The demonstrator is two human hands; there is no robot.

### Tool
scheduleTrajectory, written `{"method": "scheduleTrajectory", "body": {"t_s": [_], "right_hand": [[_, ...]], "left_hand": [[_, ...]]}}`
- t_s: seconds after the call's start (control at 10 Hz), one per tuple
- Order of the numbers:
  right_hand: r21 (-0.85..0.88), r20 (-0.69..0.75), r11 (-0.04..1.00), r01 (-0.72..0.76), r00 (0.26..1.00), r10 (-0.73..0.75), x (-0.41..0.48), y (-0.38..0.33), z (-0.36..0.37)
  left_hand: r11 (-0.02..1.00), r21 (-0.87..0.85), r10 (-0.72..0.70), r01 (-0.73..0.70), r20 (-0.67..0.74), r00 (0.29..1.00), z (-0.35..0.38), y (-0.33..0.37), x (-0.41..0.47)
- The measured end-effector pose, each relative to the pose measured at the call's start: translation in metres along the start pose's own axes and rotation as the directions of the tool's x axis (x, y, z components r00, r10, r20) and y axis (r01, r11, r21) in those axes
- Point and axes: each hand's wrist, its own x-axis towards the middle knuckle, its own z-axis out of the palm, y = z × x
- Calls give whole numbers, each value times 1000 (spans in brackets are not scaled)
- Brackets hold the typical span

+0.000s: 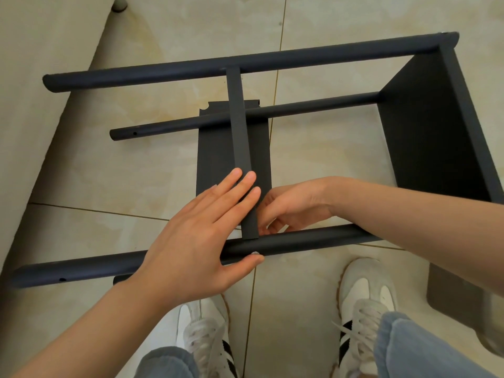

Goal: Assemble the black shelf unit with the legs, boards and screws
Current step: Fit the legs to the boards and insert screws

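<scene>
Presently, the black shelf unit (425, 132) is seen lying on its side on the tiled floor (327, 159). Its middle board (238, 126), edge-up between the far leg (245, 62) and the near leg (81, 270), is pressed by the flat, straight-fingered left hand (196, 241), whose thumb is laid beside a screw (255, 252). The right hand (294, 208) is curled against the board's end; whether anything is pinched cannot be told.
</scene>
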Motion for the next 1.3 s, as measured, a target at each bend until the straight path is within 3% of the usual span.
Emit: {"method": "scheduleTrajectory", "body": {"t_s": [0.2, 0.3, 0.5, 0.6, 0.8, 1.0, 1.1, 1.3], "right_hand": [[59, 10, 998, 33, 999, -34, 0, 0, 0], [-21, -45, 1000, 20, 999, -21, 1, 1, 1], [55, 11, 998, 23, 1000, -24, 0, 1, 1], [-40, -43, 999, 13, 999, -15, 2, 2, 2], [57, 12, 998, 35, 999, -36, 0, 2, -1], [-13, -33, 1000, 2, 999, -3, 3, 2, 1], [68, 26, 998, 11, 1000, -13, -1, 1, -2], [-11, -37, 1000, 1, 999, -1, 1, 1, 1]], "left_hand": [[1000, 5, -1, 1, 3, 1000, 1, 0, 0], [1000, 13, 1, -1, 3, 1000, 1, -1, 0], [1000, 12, 0, 0, 4, 1000, 1, 0, 1], [1000, 16, -4, 4, 2, 1000, 1, -1, 1], [1000, 2, 1, -1, -4, 1000, 2, -1, 0], [1000, 3, 5, -5, -8, 1000, 2, -1, 0], [1000, 5, 6, -5, -9, 1000, 2, -2, 0], [1000, -2, 5, -5, -12, 1000, 2, -1, 0]]}}
